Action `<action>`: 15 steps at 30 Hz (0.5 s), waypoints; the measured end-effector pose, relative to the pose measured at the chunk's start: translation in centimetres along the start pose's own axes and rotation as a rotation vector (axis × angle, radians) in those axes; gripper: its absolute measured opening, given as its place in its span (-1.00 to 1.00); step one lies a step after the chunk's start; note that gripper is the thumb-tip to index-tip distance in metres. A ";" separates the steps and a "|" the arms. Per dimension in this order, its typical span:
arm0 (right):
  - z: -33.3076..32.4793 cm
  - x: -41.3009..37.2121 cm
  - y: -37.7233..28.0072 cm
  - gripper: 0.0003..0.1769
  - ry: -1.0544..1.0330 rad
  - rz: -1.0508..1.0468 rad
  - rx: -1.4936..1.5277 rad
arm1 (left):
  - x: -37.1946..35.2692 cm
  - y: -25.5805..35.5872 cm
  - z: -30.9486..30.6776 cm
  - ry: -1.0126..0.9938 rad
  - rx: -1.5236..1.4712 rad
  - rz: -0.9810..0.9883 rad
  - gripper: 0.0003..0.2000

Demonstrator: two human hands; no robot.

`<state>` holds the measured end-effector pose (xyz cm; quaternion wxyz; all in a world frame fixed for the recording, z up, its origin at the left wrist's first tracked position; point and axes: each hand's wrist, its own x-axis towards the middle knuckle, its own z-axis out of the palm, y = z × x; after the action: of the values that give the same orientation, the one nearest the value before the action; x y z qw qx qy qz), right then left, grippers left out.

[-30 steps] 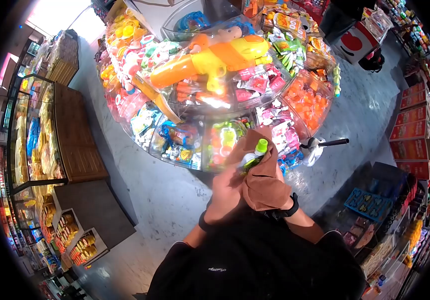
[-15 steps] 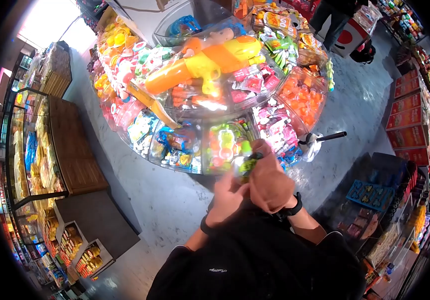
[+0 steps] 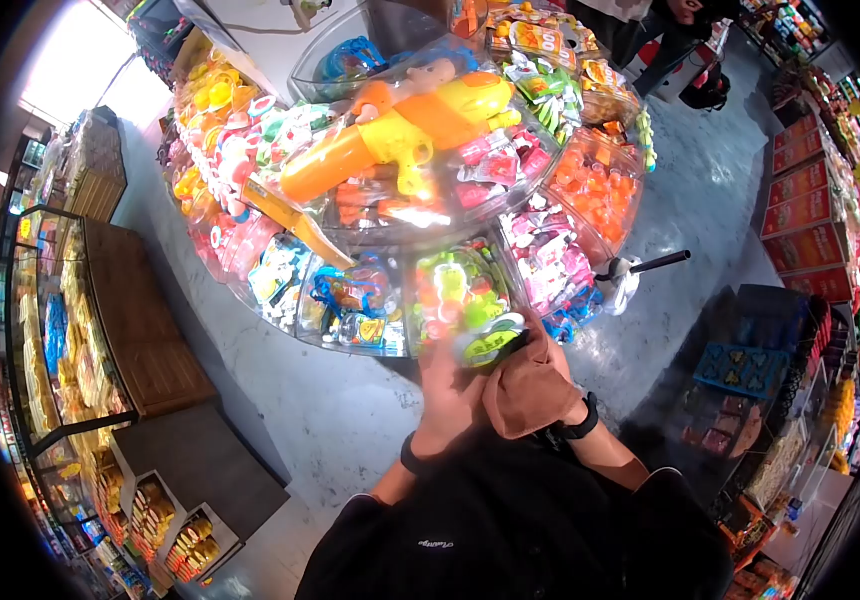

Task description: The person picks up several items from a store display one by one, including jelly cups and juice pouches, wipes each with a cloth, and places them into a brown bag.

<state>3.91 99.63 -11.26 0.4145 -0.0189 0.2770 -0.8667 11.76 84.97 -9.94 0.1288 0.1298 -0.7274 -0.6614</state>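
Note:
In front of my body, low over the bin's near edge, both my hands are raised close together. My left hand [image 3: 447, 392] grips a small green and white packet [image 3: 493, 343] by its left side; its fingertips are blurred. A brown cloth [image 3: 525, 398] hangs from my right hand [image 3: 556, 362], whose fingers are closed around it and partly hidden by it. The cloth touches or nearly touches the packet's right side. Just beyond my hands, a clear compartment [image 3: 458, 290] holds bright green and red wrapped goods.
A round tiered candy stand holds several clear bins, with an orange and yellow toy water gun [image 3: 400, 135] on top. A black handle [image 3: 662, 260] sticks out at its right. Wooden shelving [image 3: 145, 315] stands left, red boxes [image 3: 800, 205] right. People stand at the back right.
The green packet has turned flatter and sits lower, its face now showing. The cloth has dropped lower beside it, and my left hand has opened out slightly upward along the packet.

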 end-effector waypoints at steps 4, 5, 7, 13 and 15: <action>1.5 -0.7 0.6 -0.66 0.189 -0.144 -0.639 | 0.0 0.9 -0.2 0.073 -0.083 -0.063 -0.67; 1.5 -0.7 0.6 -0.62 0.181 -0.119 -0.643 | 0.1 1.0 0.0 0.108 -0.126 -0.058 -0.67; 1.4 -1.2 0.5 -0.54 0.167 -0.063 -0.646 | 0.0 1.1 -0.1 0.126 -0.243 -0.043 -0.67; 1.8 -2.4 0.2 -0.49 0.026 -0.097 -0.994 | 0.6 0.8 -2.0 -0.035 -0.281 -0.052 -0.63; 2.3 -1.6 0.7 -0.34 0.137 -0.190 -0.896 | 1.0 1.0 -2.2 -0.087 -0.087 0.027 -0.63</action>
<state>6.02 99.35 -9.35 0.2651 -0.1641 0.6482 -0.6947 11.62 82.70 -8.73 0.1114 0.0856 -0.7045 -0.6957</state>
